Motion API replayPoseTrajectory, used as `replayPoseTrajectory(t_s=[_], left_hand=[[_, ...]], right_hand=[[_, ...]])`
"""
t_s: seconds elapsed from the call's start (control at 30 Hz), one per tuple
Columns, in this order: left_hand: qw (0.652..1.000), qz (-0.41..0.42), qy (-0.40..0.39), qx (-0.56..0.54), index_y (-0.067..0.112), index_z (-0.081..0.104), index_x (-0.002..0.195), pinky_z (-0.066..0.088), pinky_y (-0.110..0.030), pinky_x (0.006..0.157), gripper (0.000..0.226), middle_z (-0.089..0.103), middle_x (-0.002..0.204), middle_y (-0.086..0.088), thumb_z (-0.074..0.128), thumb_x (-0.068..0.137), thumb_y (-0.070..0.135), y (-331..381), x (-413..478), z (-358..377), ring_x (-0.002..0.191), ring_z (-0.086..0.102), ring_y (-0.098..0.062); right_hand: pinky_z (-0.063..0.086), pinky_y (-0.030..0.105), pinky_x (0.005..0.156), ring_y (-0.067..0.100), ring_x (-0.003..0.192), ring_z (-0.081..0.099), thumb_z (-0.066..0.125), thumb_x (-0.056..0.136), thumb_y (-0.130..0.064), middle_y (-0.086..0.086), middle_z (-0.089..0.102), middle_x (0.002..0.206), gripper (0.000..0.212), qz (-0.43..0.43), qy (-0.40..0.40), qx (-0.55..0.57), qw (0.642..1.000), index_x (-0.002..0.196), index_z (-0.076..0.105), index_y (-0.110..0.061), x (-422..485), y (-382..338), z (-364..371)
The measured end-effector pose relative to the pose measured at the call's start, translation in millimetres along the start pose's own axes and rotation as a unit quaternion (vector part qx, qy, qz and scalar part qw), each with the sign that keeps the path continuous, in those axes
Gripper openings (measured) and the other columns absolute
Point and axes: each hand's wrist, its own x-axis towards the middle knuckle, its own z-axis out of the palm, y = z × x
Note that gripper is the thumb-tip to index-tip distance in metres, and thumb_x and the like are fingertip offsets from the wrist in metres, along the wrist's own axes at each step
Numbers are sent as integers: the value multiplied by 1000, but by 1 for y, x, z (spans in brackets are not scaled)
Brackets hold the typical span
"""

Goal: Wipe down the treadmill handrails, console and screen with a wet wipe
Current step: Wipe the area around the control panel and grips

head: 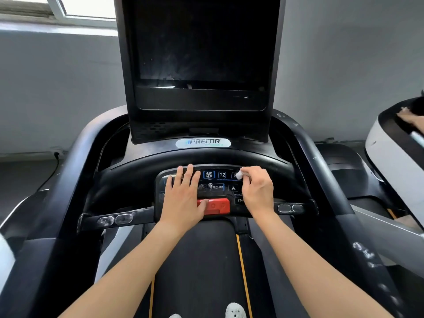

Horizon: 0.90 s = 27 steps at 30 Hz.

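Wet wipe [239, 175], balled small and mostly buried, pinched by the right hand [258, 191] on the console [218, 188], top-right keys, half-covering a number. Left hand [183, 198] lies flat, fingers straight, hiding the left keys, thumb on the red button [219, 206]. Dark screen [202, 47] above; grey wall [344, 53], window [91, 5] cut off top-left.

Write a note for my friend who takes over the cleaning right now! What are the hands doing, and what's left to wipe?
Left hand: flat on the console panel, fingers straight, thumb at the red stop button.
Right hand: pinches a small bunched wet wipe against the panel's upper right keys.
Done: this one picture does not show which parts are finished.
Left: probably the rest of the panel. The screen shows streaks and dust. The right handrail has white specks lower down. Check the left handrail too.
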Motion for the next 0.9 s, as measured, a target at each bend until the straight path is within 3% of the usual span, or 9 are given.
replayPoseTrajectory(t_s=[0.1,0.37,0.43,0.57,0.67,0.9], left_hand=[[1000,-5,-9,-1,17,28,160,18,-54,126,85,16,171,-7,58,91,56,2,-1,-1,158,8,-33],[1000,-7,6,-14,17,33,158,21,-54,125,85,19,171,-5,63,89,57,-4,-4,-1,158,12,-29],[1000,-2,14,-17,17,32,158,18,-54,126,85,18,171,-2,62,90,59,-8,-4,-1,159,10,-25],[999,-17,34,-22,17,32,159,11,-52,128,88,20,170,-4,61,89,61,-16,-8,-2,159,10,-25],[996,-81,38,-24,11,26,160,10,-54,128,103,18,170,-13,63,85,71,-24,-15,0,159,8,-31],[993,-109,36,-40,10,20,162,17,-53,127,117,18,170,-13,60,78,81,-35,-19,2,157,12,-33]], right_hand=[[51,34,83,21,89,61,62,92,3,1,72,98,19,2,-3,11,1000,102,74,-9,1,-14,7],[49,23,94,17,102,61,69,94,-3,1,72,107,17,-155,-93,34,983,108,76,-9,-3,-53,30],[46,21,90,16,95,59,67,94,-1,-3,70,102,17,-142,-74,16,987,100,77,-14,-1,-44,26],[32,12,83,19,86,55,62,96,-1,-4,65,96,22,-15,7,1,1000,91,75,-18,-1,-37,24],[41,20,84,18,93,55,60,95,2,-4,67,100,23,-12,-3,14,1000,92,75,-15,-3,-53,35],[50,31,77,22,89,56,63,92,4,-2,67,92,22,-174,-100,-11,980,94,76,-14,14,-72,51]])
